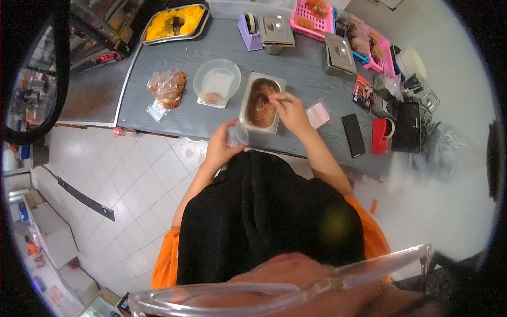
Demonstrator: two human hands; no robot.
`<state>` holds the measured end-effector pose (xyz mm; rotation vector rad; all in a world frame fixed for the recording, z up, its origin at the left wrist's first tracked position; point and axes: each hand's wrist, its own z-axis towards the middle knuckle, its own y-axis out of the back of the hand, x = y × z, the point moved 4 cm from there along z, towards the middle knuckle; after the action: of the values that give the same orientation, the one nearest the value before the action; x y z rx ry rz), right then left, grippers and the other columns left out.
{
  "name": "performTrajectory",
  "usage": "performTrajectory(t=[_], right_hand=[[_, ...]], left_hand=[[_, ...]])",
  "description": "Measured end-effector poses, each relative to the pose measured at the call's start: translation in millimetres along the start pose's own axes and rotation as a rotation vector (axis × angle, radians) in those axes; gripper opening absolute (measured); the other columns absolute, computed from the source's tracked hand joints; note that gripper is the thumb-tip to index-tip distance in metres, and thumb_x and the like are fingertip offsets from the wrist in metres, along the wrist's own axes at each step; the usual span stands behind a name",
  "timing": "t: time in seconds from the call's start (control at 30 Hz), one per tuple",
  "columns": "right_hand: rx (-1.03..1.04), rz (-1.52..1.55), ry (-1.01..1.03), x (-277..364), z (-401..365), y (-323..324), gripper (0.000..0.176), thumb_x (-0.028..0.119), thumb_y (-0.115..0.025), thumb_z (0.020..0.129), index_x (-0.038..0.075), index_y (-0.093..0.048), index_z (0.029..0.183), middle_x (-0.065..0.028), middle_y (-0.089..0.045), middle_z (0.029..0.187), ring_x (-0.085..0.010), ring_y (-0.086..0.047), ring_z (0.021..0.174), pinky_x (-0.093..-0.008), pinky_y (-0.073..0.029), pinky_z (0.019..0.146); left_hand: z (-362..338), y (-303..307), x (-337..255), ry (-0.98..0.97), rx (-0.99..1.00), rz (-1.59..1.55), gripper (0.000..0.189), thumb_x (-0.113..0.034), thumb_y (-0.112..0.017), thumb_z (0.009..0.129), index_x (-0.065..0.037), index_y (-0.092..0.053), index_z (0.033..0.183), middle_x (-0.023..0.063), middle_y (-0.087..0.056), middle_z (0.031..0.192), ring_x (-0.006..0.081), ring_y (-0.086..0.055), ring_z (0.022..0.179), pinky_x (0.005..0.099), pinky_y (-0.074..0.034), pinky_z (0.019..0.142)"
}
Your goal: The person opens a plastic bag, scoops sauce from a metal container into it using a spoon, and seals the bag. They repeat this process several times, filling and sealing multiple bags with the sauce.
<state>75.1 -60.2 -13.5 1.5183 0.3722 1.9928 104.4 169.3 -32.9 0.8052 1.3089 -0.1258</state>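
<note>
My left hand (pixel 222 143) holds a small clear plastic cup (pixel 237 135) just in front of a steel pan (pixel 248 92) filled with reddish-brown sauce. My right hand (pixel 290 112) grips a spoon (pixel 269 98) whose bowl dips into the sauce in the pan. The pan rests near the front edge of the grey table (pixel 296 68). A clear round bowl on a white scale (pixel 216 82) stands just left of the pan.
A bag of reddish food (pixel 168 87) lies left of the scale. A tray of yellow food (pixel 174 22), tape dispenser (pixel 249 30), lidded steel containers (pixel 338 53), pink baskets (pixel 317 18), a black phone (pixel 353 134) and a small plastic bag (pixel 319 113) surround them.
</note>
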Motion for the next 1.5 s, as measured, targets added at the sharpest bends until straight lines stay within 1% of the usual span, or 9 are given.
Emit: performTrajectory(t=[0.2, 0.37, 0.5, 0.6, 0.67, 0.9, 1.0, 1.07, 1.5], right_hand=[[0.219, -0.147, 0.156, 24.7, -27.9, -15.0, 0.017, 0.004, -0.054, 0.069, 0.004, -0.055, 0.086, -0.0111, -0.054, 0.087, -0.0314, -0.056, 0.083, -0.0402, -0.047, 0.071], [-0.215, -0.092, 0.082, 35.8, -37.4, -5.7, 0.013, 0.01, -0.056, 0.084, -0.001, -0.061, 0.081, -0.0115, -0.061, 0.087, -0.0294, -0.06, 0.079, -0.0362, -0.048, 0.07], [-0.185, -0.157, 0.037, 33.6, -38.7, -22.3, 0.013, 0.01, -0.056, 0.084, -0.001, -0.062, 0.082, -0.012, -0.061, 0.085, -0.0307, -0.06, 0.078, -0.0356, -0.048, 0.068], [-0.218, -0.002, -0.052, 34.5, -41.8, -28.4, 0.017, 0.013, -0.054, 0.087, -0.003, -0.061, 0.081, -0.0125, -0.063, 0.084, -0.0256, -0.062, 0.074, -0.0338, -0.048, 0.065], [-0.312, 0.343, -0.432, 7.2, -44.6, -34.2, 0.021, 0.016, -0.051, 0.091, -0.003, -0.059, 0.085, -0.0125, -0.063, 0.084, -0.0202, -0.063, 0.069, -0.0308, -0.05, 0.062], [-0.723, 0.915, -0.62, -37.7, -63.9, -18.9, 0.023, 0.016, -0.046, 0.094, -0.006, -0.053, 0.091, -0.0141, -0.06, 0.081, -0.0195, -0.062, 0.067, -0.0304, -0.053, 0.062], [-0.683, 0.986, -0.713, -38.5, -68.7, -13.6, 0.022, 0.015, -0.045, 0.095, -0.005, -0.052, 0.092, -0.0137, -0.06, 0.081, -0.02, -0.062, 0.067, -0.0306, -0.053, 0.062], [-0.671, 0.882, -0.668, -35.7, -70.5, -12.9, 0.022, 0.016, -0.045, 0.095, -0.005, -0.052, 0.092, -0.0135, -0.059, 0.081, -0.0203, -0.062, 0.067, -0.0308, -0.053, 0.062], [-0.716, 1.09, -0.666, -37.3, -59.5, 5.9, 0.021, 0.017, -0.045, 0.094, -0.004, -0.05, 0.091, -0.0145, -0.057, 0.08, -0.0234, -0.061, 0.068, -0.0343, -0.053, 0.063]], left_hand=[[-0.7, 0.7, -7.5, -0.062, 0.065, 0.079, 0.061, -0.016, -0.078, 0.063, -0.003, -0.047, 0.114, 0.0163, -0.053, 0.124, 0.0321, -0.055, 0.109, 0.037, -0.045, 0.089], [-2.7, 1.4, -10.7, -0.023, 0.105, 0.111, 0.061, -0.017, -0.077, 0.063, -0.003, -0.048, 0.114, 0.0139, -0.053, 0.125, 0.0313, -0.058, 0.104, 0.0365, -0.047, 0.083], [-1.5, 0.8, -8.5, -0.062, 0.097, 0.085, 0.061, -0.017, -0.077, 0.063, -0.003, -0.048, 0.115, 0.0148, -0.055, 0.122, 0.0314, -0.06, 0.1, 0.0363, -0.048, 0.082], [-2.0, -0.1, -6.7, 0.036, 0.136, 0.054, 0.063, -0.018, -0.078, 0.062, -0.003, -0.048, 0.115, 0.0156, -0.057, 0.119, 0.031, -0.06, 0.1, 0.0351, -0.047, 0.083], [-1.7, 0.5, -8.6, -0.005, 0.094, 0.087, 0.064, -0.019, -0.078, 0.062, -0.003, -0.048, 0.116, 0.0167, -0.058, 0.116, 0.0304, -0.06, 0.1, 0.0339, -0.046, 0.085], [0.9, 1.2, 4.2, -0.023, 0.074, 0.01, 0.063, -0.014, -0.079, 0.063, -0.003, -0.046, 0.116, 0.013, -0.058, 0.114, 0.0245, -0.057, 0.105, 0.0326, -0.043, 0.089], [3.0, -1.2, 18.0, -0.064, -0.037, -0.258, 0.063, -0.01, -0.078, 0.064, -0.005, -0.043, 0.117, 0.0074, -0.055, 0.106, 0.0156, -0.054, 0.092, 0.0277, -0.045, 0.079], [4.2, 4.1, 5.6, -0.029, -0.024, -0.265, 0.065, -0.007, -0.076, 0.065, -0.007, -0.04, 0.118, 0.0011, -0.046, 0.097, 0.0079, -0.044, 0.079, 0.0216, -0.04, 0.067], [22.2, 0.7, -3.2, 0.038, -0.066, -0.547, 0.062, -0.011, -0.08, 0.063, -0.004, -0.041, 0.111, -0.0007, -0.043, 0.092, 0.0079, -0.042, 0.079, 0.0217, -0.036, 0.068]])
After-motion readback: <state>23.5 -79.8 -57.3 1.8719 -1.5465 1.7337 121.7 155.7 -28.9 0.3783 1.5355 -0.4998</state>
